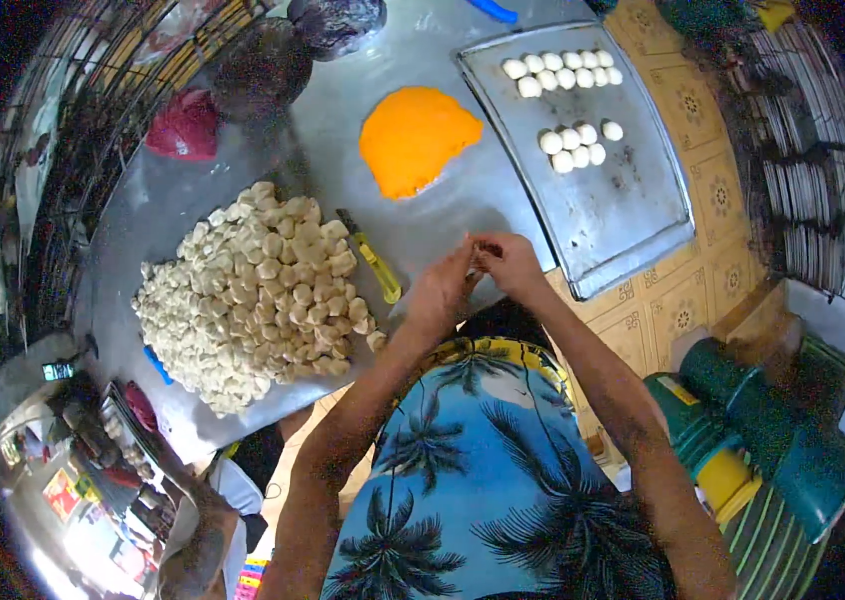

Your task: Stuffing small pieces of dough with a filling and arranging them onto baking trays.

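Note:
My left hand (446, 287) and my right hand (509, 263) meet at the table's near edge, just in front of my body. Their fingertips are pinched together; whatever lies between them is hidden. Left of them a big heap of pale dough pieces (253, 290) covers the metal table (453, 215). A yellow box cutter (379, 268) lies between that heap and my left hand. Farther out sits a flat, bright orange mass (413, 140). To the right, a metal tray (598, 225) carries two groups of smooth white balls (568, 78), set in rows.
A dark red bundle (183, 125) and dark bags (338, 22) rest at the far left. A blue object (493, 10) lies at the far edge. Another person (198, 540) is at lower left. Green containers (723, 400) stand on the right, beyond the patterned floor (683, 315).

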The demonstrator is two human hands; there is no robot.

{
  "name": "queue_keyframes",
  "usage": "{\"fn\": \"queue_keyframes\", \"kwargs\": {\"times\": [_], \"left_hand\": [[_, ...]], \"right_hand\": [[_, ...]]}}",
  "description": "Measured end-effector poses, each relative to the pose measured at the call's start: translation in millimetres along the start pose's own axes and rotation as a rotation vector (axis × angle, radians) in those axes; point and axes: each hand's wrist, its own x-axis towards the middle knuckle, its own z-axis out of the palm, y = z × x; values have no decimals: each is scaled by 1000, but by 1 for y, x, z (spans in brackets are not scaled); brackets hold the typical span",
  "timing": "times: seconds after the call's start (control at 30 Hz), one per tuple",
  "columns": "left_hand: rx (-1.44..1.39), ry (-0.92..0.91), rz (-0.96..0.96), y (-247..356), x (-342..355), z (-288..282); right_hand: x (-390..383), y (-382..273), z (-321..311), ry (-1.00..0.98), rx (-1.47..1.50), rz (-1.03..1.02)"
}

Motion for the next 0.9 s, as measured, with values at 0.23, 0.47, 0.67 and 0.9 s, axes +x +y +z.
{"fn": "queue_keyframes", "kwargs": {"times": [0.23,0.47,0.67,0.9], "left_hand": [[-182,190,-126,-16,19,0],[-870,119,-396,-11,40,1],[-1261,-52,-366,24,72,34],[-829,-107,-232,58,101,30]], "right_hand": [[13,-1,1,19,-207,-49],[-19,10,-14,114,172,28],[-3,0,-57,176,317,54],[61,19,-235,609,-262,-53]]}}
